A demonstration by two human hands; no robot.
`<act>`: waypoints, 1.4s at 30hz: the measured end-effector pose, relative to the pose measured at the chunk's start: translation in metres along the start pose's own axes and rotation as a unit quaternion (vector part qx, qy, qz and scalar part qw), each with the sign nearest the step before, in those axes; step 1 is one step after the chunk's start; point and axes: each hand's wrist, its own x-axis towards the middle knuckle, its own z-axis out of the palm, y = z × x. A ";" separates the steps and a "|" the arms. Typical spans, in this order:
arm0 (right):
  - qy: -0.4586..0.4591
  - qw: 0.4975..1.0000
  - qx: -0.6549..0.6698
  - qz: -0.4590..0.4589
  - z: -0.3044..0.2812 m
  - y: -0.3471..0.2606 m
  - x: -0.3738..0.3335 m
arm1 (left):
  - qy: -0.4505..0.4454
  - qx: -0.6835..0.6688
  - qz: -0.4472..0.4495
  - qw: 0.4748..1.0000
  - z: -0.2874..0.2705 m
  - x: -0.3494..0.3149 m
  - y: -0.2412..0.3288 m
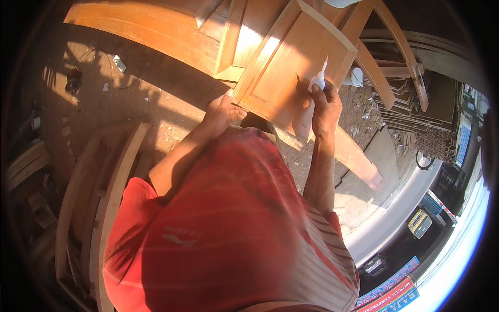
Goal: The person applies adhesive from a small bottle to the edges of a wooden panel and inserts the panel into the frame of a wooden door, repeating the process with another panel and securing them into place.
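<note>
My right hand point(327, 108) is wrapped round a white squeeze bottle point(317, 82) with a long pointed nozzle. The nozzle points up and away from me, over a framed orange-brown wooden panel point(291, 57). A pale shape below the hand looks like the bottle's lower body. At the near left corner of the panel is my left hand point(221, 115), thumb raised and fingers stretched out. The thumb is at the panel's edge; whether it presses on it I cannot tell. Sunlight and shadow fall across the panel's face.
Another framed panel point(234, 39) and a long curved board point(145, 28) lie beyond. A white container point(354, 78) stands right of the panel. Curved wooden frames point(106, 192) stand at my left. Stacked thin boards point(416, 104) are at the far right, near a road with vehicles.
</note>
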 end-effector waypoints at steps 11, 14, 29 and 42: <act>-0.025 0.949 -0.221 -0.222 0.013 -0.046 0.208 | 0.038 0.163 0.031 0.985 0.027 -0.029 0.030; 0.011 0.932 -0.288 -0.221 0.029 -0.050 0.264 | 0.048 0.163 -0.016 0.985 0.023 -0.027 0.028; 0.036 0.859 -0.478 -0.179 -0.001 -0.008 0.362 | 0.044 -0.032 -0.008 0.998 0.015 -0.018 0.005; 0.158 0.918 -0.291 -0.218 -0.054 -0.009 0.210 | -0.083 0.439 0.122 0.886 0.003 -0.012 0.007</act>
